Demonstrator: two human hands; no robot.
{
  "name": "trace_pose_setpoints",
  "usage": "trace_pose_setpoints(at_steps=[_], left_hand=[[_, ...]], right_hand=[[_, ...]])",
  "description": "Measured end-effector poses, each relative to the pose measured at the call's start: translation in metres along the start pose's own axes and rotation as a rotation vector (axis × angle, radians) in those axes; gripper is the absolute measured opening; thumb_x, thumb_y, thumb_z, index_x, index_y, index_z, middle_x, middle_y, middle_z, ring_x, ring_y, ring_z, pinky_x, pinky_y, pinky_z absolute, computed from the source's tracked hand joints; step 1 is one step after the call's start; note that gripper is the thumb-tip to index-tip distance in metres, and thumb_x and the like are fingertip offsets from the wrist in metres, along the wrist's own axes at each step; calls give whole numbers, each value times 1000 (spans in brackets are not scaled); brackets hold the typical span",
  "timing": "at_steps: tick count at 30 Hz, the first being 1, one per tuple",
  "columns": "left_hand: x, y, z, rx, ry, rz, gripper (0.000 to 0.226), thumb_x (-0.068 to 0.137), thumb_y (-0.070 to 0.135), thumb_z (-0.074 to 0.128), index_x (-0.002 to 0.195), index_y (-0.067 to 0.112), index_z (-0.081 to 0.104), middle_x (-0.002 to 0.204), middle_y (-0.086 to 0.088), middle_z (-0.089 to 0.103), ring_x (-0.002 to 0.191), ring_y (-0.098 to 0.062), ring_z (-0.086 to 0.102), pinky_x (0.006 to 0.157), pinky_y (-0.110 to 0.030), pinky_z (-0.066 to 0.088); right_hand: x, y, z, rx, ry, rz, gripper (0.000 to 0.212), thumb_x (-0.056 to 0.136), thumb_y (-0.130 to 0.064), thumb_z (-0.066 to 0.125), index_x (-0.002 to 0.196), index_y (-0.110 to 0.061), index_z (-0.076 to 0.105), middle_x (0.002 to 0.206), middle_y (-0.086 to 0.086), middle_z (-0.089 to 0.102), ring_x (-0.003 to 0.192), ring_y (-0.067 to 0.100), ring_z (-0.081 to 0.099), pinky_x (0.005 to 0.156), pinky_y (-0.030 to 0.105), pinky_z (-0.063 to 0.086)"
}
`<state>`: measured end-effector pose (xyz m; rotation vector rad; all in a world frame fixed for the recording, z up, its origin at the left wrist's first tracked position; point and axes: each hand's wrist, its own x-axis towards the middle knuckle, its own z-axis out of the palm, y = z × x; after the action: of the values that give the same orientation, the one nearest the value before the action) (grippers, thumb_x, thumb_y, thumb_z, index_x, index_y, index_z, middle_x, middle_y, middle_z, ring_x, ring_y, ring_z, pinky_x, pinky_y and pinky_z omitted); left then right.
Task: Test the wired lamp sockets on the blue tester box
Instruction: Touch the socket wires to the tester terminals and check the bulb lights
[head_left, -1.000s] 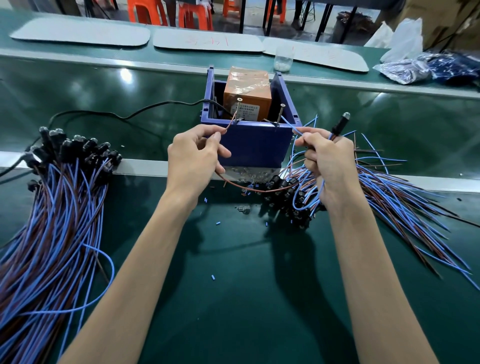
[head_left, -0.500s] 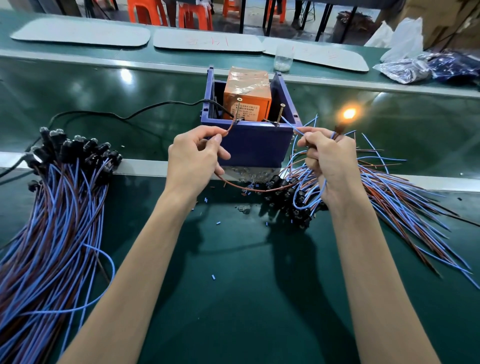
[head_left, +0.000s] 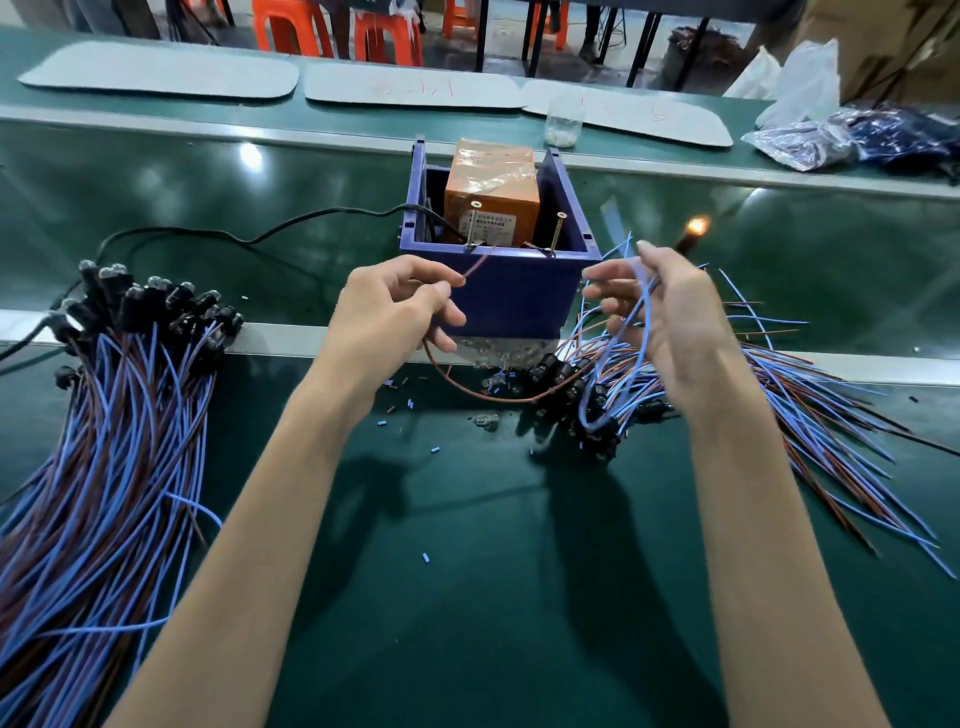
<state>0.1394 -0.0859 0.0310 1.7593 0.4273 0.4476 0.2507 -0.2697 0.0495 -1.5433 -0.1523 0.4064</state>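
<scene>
The blue tester box (head_left: 511, 293) stands at the middle of the green bench, with an orange transformer (head_left: 491, 192) inside and two upright screws on its front rim. My left hand (head_left: 395, 317) pinches a brown wire (head_left: 475, 270) whose tip points at the left screw (head_left: 471, 228). My right hand (head_left: 670, 317) has its fingers spread and a blue wire (head_left: 641, 322) looped through them. Behind that hand the lamp socket (head_left: 693, 231) sticks up with its bulb glowing orange.
A large bundle of wired sockets (head_left: 109, 415) lies at the left, a second pile (head_left: 779, 400) at the right under my right hand. A black power cable (head_left: 249, 236) runs left from the box. Small blue and black scraps dot the mat. Plastic bags (head_left: 852, 135) sit far right.
The bulb was dark a second ago, lit half a second ago, and still glows. My right hand has loosened from a fist to spread fingers. The brown wire tip has dropped slightly from the left screw.
</scene>
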Motion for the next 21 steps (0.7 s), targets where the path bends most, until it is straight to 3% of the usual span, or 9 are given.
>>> trace_pose_setpoints(at_steps=[2, 4, 6, 9, 13, 15, 17, 19, 21], left_hand=[[-3, 5, -8, -12, -181, 25, 22, 94, 3, 53, 86, 18, 67, 67, 7, 71, 58, -6, 65, 57, -10, 45], [-6, 7, -16, 9, -381, 73, 25, 92, -4, 54, 85, 15, 68, 80, 5, 74, 74, -5, 69, 66, -10, 49], [-9, 8, -20, 102, -596, 110, 30, 89, -10, 54, 86, 13, 72, 97, 5, 75, 93, -8, 69, 77, -13, 50], [-12, 8, -21, 265, -813, 90, 34, 89, -9, 56, 92, 18, 76, 113, 11, 70, 110, -2, 62, 90, -14, 45], [-10, 7, -21, 468, -773, 33, 38, 93, 4, 53, 96, 36, 73, 102, 18, 71, 99, 10, 61, 89, -18, 47], [-9, 6, -25, 544, -726, 16, 38, 93, 5, 51, 95, 38, 70, 98, 19, 71, 98, 4, 62, 90, -22, 49], [-6, 4, -31, 610, -689, -16, 32, 93, 9, 52, 95, 37, 67, 100, 15, 71, 100, -6, 64, 95, -29, 49], [-1, 0, -40, 700, -620, -50, 20, 93, 17, 57, 96, 34, 67, 96, 12, 72, 98, -9, 64, 93, -29, 48], [4, -8, -50, 778, -483, -109, 11, 93, 22, 58, 96, 31, 65, 94, 9, 72, 98, -14, 64, 91, -28, 47]], right_hand=[[-2, -8, -11, -205, 44, -2, 53, 103, -36, 28, 72, -14, 65, 73, 1, 64, 51, 0, 46, 56, 20, 32], [-4, -13, -23, -308, 140, -39, 54, 103, -36, 28, 68, -14, 64, 65, 1, 59, 38, 0, 39, 49, 18, 27], [-8, -17, -32, -263, 201, -106, 50, 104, -31, 32, 68, -12, 62, 60, 2, 57, 36, 1, 39, 41, 14, 27], [-17, -23, -38, -178, 366, -316, 40, 103, -21, 38, 73, -13, 62, 64, 0, 62, 48, 2, 58, 51, 14, 43], [-19, -31, -42, -369, 762, -718, 29, 96, -28, 41, 95, -16, 68, 104, 17, 67, 92, 15, 66, 89, 31, 50], [-22, -34, -38, -467, 866, -976, 34, 98, -23, 39, 112, -5, 65, 122, 21, 58, 109, 17, 60, 94, 22, 45], [-26, -31, -28, -511, 876, -1223, 28, 98, -5, 42, 116, 3, 61, 121, 30, 52, 112, -4, 50, 92, 6, 35], [-25, -22, -22, -630, 806, -1279, 28, 93, 7, 46, 115, 6, 62, 113, 34, 52, 101, -17, 40, 92, 2, 30], [-20, -13, -22, -809, 656, -1086, 32, 87, 9, 49, 114, 4, 66, 114, 30, 53, 104, -3, 42, 97, 7, 31]])
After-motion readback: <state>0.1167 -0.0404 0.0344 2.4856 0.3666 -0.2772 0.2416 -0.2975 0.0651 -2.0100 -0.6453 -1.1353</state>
